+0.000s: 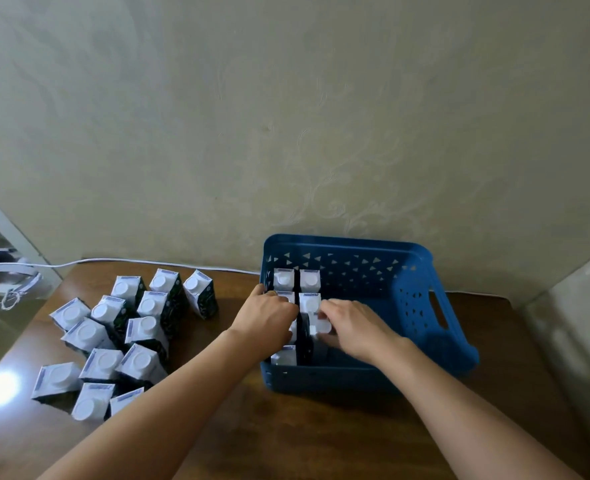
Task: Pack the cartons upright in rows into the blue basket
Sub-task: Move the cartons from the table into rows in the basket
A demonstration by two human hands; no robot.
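- The small dark-printed cartons with white round caps [113, 341] stand loose on the brown wooden tabletop [321, 438], left of the blue perforated plastic basket [459, 344]; two rows have been started along its left wall.
- Left hand [269, 320] curls its fingers over a packed carton [284, 356]; right hand [355, 327] pinches the white-capped carton [319, 325] going into the second row.
- Likely stiff paperboard, light to moderate, smooth-sided; gripping the flat side walls below the cap seems safest, since squeezing hard could dent them.
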